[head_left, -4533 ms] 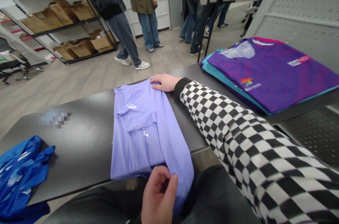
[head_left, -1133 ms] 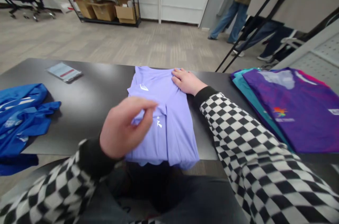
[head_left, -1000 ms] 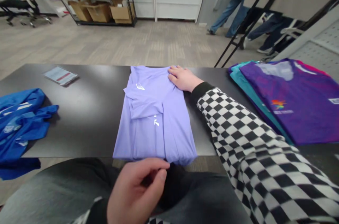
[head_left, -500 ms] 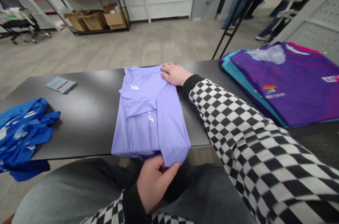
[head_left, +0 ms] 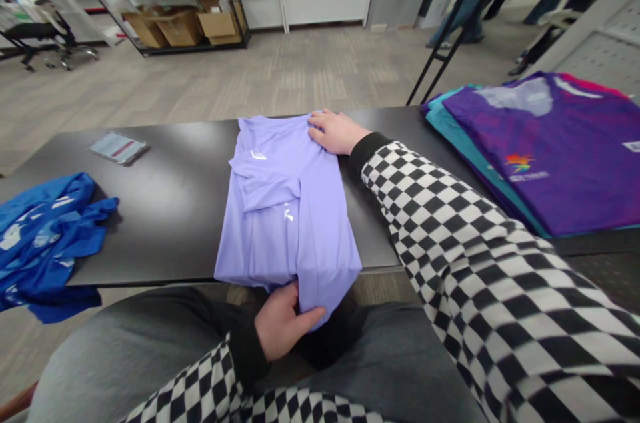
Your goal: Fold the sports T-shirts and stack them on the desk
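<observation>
A: Shirt where?
B: Folded lavender synthetic T-shirt (head_left: 283,223), mid black matte worktop (head_left: 160,229), 12 o'clock from the wearer, long axis running 12 to 6.
A: Grips?
B: Left grip (head_left: 283,321) nearer, at the 6 edge, fingers and thumb clamped on the fabric. Right grip (head_left: 335,131) at the 12 end, lying flat, fingers apart.

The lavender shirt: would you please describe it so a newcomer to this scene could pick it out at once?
On the black table, look between the crumpled blue garment and the purple-topped stack. The folded lavender shirt lies there, the palest garment, its far edge under the right hand.
</observation>
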`<state>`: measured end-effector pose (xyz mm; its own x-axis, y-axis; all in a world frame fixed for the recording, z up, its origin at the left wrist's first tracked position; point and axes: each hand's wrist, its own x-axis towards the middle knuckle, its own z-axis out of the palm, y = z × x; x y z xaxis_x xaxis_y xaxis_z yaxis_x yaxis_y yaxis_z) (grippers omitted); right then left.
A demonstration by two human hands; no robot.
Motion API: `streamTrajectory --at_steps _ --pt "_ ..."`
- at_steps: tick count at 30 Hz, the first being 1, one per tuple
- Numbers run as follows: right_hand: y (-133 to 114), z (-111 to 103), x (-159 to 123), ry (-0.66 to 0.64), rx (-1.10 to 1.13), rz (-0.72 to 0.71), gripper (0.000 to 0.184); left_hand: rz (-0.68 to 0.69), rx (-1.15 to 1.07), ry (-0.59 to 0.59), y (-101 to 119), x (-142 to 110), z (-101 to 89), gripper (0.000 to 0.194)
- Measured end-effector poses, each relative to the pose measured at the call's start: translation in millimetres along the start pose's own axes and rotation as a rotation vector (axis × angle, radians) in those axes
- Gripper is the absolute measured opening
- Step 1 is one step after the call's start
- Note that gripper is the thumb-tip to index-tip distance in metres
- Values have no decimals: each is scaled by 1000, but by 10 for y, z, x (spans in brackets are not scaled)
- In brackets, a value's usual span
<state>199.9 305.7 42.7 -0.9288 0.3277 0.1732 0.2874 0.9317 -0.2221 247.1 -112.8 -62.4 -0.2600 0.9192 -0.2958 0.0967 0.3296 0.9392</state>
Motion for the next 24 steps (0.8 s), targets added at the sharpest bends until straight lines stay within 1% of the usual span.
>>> streamTrajectory --at_steps 1,2,5,8,10,12,15,17,20,22,24 --pt "1 0 -1 1 -2 0 52 3 83 5 -12 5 -23 32" --pt "1 0 -2 2 -3 1 52 13 161 23 -23 -2 -50 29" --pt "-1 -2 -4 2 -7 -2 51 72 318 80 -79 -50 -130 40" --pt "2 3 0 5 -8 -1 51 124 438 40 -175 -60 -178 44" --pt "13 14 6 8 -4 2 51 179 504 36 -230 -57 -203 45" --pt "31 30 13 13 3 0 50 286 550 47 -240 -90 -231 45" --pt "53 50 22 26 6 -5 49 497 555 27 -148 -237 -270 40" --pt "57 53 24 25 5 -1 49 565 502 22 -52 -357 -288 35" --pt "49 44 21 14 4 9 50 543 427 32 15 -448 -299 32" --pt "43 37 18 14 9 9 50 478 443 17 -39 -403 -294 42" --pt "43 36 18 18 13 5 49 393 475 -40 -158 -286 -280 54"
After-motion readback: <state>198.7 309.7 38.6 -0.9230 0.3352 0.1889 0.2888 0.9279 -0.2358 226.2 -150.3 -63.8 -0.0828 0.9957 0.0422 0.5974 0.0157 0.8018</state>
